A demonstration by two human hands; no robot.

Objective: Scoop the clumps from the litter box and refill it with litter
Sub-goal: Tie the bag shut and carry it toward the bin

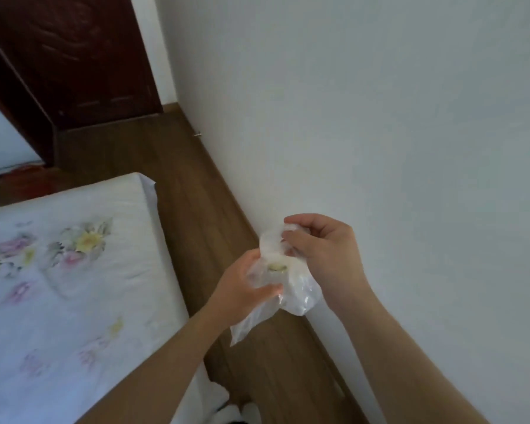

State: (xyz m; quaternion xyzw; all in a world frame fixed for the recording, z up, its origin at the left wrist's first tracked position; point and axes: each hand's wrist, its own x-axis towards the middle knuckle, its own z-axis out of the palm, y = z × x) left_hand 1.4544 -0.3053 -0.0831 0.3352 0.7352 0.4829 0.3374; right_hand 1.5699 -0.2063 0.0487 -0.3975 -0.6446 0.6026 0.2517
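Although the litter box cannot be seen, a bed [58, 270] with a flowered sheet is cut off at the left. A clear plastic bag [291, 289] is held above the wooden floor [196, 215]; its top is pinched by the right hand [322, 249], its side by the left hand [242, 286]. Something small and yellowish is dimly seen inside.

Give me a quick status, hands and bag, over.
Both hands on the clear plastic bag: left hand low, right hand gripping the top. Litter box not in view. Nothing in the way.
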